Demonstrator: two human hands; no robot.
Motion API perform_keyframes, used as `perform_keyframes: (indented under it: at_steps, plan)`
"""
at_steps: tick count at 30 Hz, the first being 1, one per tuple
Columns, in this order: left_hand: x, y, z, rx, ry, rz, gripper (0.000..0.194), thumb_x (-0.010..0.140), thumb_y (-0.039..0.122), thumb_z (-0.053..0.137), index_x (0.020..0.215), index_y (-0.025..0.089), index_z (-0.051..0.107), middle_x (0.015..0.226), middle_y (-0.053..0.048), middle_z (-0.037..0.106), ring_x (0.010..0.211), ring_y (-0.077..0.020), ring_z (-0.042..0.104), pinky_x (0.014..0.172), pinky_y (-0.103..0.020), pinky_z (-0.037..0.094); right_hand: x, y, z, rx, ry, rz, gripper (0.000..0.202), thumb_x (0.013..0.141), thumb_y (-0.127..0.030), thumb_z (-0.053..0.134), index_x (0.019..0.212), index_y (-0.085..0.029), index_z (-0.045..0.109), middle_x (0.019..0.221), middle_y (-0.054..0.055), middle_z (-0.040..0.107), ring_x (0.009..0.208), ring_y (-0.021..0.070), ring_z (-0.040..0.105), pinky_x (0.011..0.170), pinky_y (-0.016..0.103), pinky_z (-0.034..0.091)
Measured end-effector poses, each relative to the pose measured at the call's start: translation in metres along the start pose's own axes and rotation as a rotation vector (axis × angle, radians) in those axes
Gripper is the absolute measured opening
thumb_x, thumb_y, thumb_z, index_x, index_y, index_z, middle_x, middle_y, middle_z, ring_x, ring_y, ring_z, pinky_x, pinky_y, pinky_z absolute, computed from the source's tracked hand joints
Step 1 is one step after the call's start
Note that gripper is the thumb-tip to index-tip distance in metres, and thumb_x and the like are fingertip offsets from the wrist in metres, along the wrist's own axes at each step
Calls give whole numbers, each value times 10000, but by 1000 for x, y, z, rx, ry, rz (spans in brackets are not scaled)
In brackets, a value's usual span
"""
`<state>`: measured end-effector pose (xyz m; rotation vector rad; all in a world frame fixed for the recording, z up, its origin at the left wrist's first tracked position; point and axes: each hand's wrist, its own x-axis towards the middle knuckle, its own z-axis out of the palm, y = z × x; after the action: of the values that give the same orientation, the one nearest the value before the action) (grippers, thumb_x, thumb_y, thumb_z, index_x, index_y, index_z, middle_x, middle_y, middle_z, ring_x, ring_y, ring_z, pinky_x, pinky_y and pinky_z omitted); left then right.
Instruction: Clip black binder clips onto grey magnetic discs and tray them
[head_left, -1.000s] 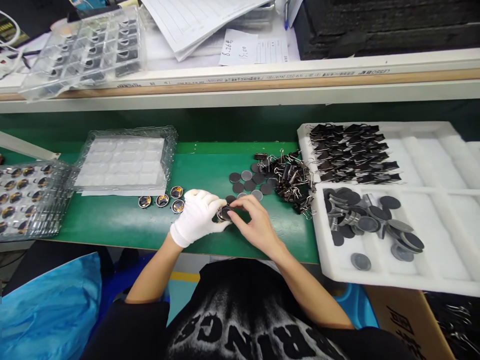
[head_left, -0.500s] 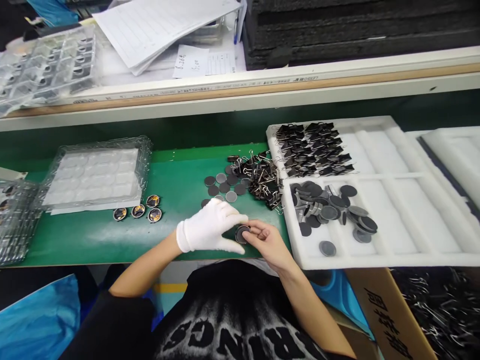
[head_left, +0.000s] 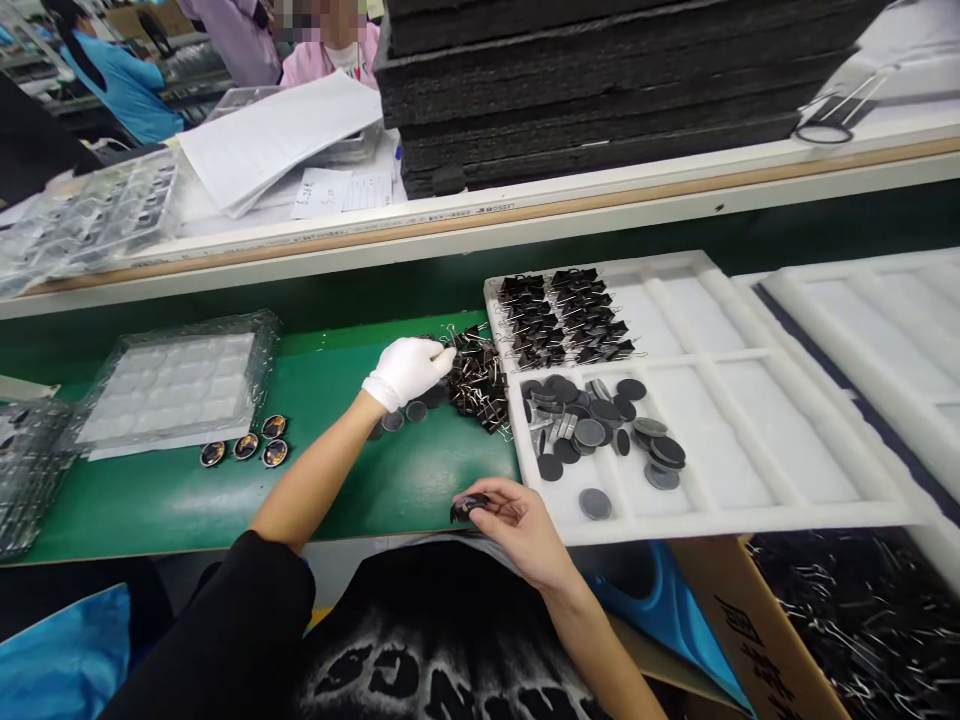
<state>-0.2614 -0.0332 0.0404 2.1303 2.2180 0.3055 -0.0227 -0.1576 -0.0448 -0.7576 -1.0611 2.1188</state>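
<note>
My bare right hand (head_left: 517, 515) pinches a round black piece (head_left: 470, 507) between thumb and fingers, just above the table's front edge. The piece is tilted and its face looks dark and shiny. My left hand (head_left: 409, 372), in a white glove, lies at the left side of a heap of black binder clips (head_left: 480, 385) with silver wire handles. Its thumb and finger are pinched together; whatever is between them is hidden. Several dark round discs (head_left: 416, 411) lie under and beside this hand, partly covered.
A white foam tray (head_left: 750, 400) at right holds rows of binder clips (head_left: 562, 315) and loose grey discs (head_left: 590, 432). Several round gold-and-black pieces (head_left: 246, 446) lie left, near clear plastic trays (head_left: 172, 385). A shelf (head_left: 480, 215) runs behind; a box of clips (head_left: 862, 620) stands lower right.
My left hand has moved away from the round piece, up and left to the clip heap. My right hand keeps the piece and has tilted it. The view has shifted.
</note>
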Motion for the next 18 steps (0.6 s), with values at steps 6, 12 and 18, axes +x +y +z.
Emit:
perform_keyframes:
  at_steps: [6, 12, 18]
  plan:
    - [-48, 6, -15, -132, 336, 71, 525, 987, 334, 479, 481, 192, 469, 475, 10, 512, 481, -102, 443, 570, -292, 289, -2, -16, -3, 149, 55, -162, 164, 827, -324, 836, 962, -271, 760, 1396, 93, 676, 907, 173, 741, 858, 336, 588]
    - [-108, 38, -23, -21, 354, 499, 478, 988, 247, 477, 513, 198, 495, 478, 18, 484, 452, -107, 410, 527, -317, 270, 22, -35, 8, 194, -46, -222, 179, 794, -334, 862, 940, -277, 775, 1412, 87, 642, 1089, 232, 716, 843, 339, 589]
    - [-130, 13, -15, -443, 227, 406, 450, 971, 144, 285, 608, 207, 543, 540, -16, 581, 506, -118, 522, 573, -276, 404, 26, -32, 14, 161, -27, -192, 202, 733, -332, 905, 902, -275, 810, 972, 35, 739, 863, 161, 702, 790, 295, 600]
